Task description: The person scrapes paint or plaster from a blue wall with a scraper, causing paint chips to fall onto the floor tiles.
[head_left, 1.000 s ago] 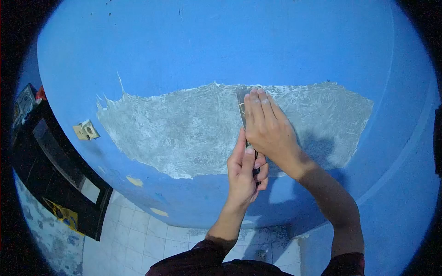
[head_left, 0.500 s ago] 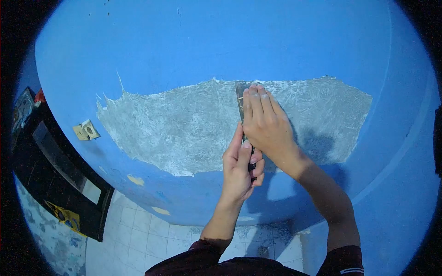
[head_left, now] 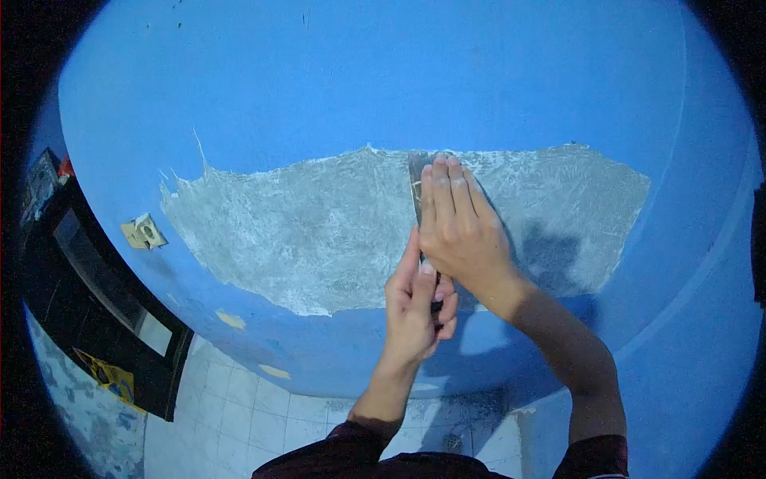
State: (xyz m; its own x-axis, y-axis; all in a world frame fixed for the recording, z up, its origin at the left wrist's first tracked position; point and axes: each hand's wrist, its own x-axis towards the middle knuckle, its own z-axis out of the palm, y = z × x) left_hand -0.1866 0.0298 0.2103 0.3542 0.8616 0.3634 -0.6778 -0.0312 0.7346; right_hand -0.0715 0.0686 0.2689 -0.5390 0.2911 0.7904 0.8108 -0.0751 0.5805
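The left hand [head_left: 409, 315] clasped a scraper [head_left: 416, 191], its handle [head_left: 437, 306] perhaps black; the right hand [head_left: 463, 231] lay flat over the blade [head_left: 415, 169], likely for pressure, toward the grey patch's [head_left: 303, 231] twelve o'clock edge.

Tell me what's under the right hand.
Part of a dark blade shows to the left of the right hand; the rest, and the wall behind it, are covered.

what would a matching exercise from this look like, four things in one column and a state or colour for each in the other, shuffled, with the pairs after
1. left hand
2. right hand
3. rough patch
4. wall fitting

A. beige
B. laid along the blade
C. grey
D. holding the handle

Pairs: 1-D, 2-B, 3-C, 4-A
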